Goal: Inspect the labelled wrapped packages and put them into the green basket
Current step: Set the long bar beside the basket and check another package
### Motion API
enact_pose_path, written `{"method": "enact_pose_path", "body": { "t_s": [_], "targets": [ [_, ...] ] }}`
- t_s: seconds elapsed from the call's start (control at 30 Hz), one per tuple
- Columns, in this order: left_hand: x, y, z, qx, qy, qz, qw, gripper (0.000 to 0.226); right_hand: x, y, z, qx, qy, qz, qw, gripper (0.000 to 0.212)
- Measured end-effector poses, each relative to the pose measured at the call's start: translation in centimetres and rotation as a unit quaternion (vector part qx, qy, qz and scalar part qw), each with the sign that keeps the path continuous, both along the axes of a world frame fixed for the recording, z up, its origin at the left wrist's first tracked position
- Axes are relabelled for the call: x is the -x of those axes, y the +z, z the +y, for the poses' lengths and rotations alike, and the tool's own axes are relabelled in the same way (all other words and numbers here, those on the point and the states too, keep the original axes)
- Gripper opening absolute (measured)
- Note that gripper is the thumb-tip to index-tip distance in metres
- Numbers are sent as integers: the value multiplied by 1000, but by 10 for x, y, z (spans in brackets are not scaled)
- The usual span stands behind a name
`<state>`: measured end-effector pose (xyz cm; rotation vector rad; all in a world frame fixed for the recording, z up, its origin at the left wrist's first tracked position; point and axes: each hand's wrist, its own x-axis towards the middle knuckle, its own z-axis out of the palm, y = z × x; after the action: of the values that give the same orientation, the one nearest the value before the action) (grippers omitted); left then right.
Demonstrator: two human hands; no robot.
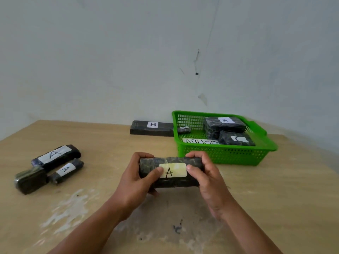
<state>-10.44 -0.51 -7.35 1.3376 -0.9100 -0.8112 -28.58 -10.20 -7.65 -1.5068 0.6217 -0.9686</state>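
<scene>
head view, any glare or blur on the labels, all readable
Head view: the label on the package held by the left hand and right hand is washed yellowish by glare, yet its A reads; the small package's label in the green basket is too blurred to read; the leftmost package's wrap shows a bright sheen.

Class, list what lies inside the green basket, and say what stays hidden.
Inside the green basket: a package labelled A, a package labelled C, a small package and a lettered paper strip. The strip's right end is covered.
</scene>
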Motion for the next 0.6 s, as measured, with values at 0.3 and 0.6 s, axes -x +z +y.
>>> {"method": "enact_pose_path", "body": {
  "t_s": [0.3,0.6],
  "targets": [
    [-4,0,2,11,-2,43,999,11,-2,2,3,-17,-5,-24,1000,24],
    [-8,-3,1,8,-55,50,997,45,5,3,2,53,-23,36,998,70]
  ]
}}
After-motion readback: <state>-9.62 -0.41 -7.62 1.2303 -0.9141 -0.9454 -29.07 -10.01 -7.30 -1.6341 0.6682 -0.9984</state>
